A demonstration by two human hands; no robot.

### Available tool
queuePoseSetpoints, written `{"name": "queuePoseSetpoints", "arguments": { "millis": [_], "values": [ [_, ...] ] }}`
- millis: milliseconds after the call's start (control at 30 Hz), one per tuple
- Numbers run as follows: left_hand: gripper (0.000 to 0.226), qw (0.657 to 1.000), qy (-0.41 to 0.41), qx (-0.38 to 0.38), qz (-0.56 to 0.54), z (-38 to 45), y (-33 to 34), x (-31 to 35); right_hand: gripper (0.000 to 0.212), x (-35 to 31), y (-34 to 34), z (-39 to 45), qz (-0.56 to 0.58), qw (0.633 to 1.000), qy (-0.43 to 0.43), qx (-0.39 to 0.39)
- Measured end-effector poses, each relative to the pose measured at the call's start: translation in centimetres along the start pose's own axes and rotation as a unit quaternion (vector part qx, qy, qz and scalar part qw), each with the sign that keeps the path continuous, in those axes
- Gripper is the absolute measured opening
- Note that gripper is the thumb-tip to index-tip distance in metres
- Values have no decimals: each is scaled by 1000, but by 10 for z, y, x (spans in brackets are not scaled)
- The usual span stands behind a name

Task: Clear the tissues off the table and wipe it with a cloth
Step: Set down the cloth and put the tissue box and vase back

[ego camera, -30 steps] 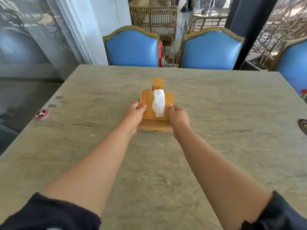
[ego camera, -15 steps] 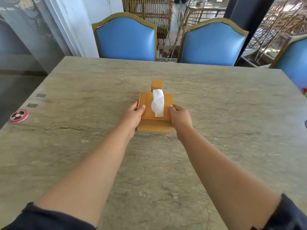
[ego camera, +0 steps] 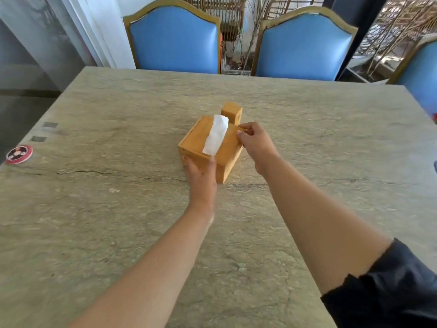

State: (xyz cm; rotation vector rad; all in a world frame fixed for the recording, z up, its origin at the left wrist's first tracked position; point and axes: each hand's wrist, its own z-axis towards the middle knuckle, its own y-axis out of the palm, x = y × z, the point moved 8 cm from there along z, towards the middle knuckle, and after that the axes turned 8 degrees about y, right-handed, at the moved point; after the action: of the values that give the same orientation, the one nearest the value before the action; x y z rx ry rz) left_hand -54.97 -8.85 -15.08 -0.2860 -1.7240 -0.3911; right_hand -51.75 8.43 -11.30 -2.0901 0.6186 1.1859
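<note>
Left hand (ego camera: 201, 175) grips the near face of the wooden tissue box (ego camera: 201, 140) at frame centre, thumb on one side of that face and fingers on the other, both reaching up to the top edge. Right hand (ego camera: 255, 144) rests on the box's right side, its thumb and forefinger pinched at the far right corner of the lid; what exactly they pinch is too blurred to tell. A white tissue (ego camera: 216, 134) sticks out of the lid slot and lies along the top. The box sits turned at an angle on the stone worktop (ego camera: 118, 209), a little above the middle of the frame. Just behind it, touching or nearly so, stands a small wooden block (ego camera: 232, 112). A round red disc (ego camera: 19, 154) lies at the worktop's left edge, well apart from the box. Two blue chairs (ego camera: 175, 39) stand along the far side at the top of the frame, and part of a third shows at the upper right.
</note>
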Motion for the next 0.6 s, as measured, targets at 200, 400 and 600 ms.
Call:
{"name": "queuePoseSetpoints", "arguments": {
  "millis": [200, 400, 600],
  "values": [
    [31, 998, -26, -49, 32, 30, -20, 20, 24, 21, 0, -21, 44, 999, 22, 16],
    [18, 995, -71, -60, 19, 52, -39, 23, 29, 33, 16, -42, 72, 996, 42, 15],
    [9, 997, -58, -43, 19, 61, -56, 19, 26, 43, 27, -54, 90, 993, 60, 38]
  ]
}}
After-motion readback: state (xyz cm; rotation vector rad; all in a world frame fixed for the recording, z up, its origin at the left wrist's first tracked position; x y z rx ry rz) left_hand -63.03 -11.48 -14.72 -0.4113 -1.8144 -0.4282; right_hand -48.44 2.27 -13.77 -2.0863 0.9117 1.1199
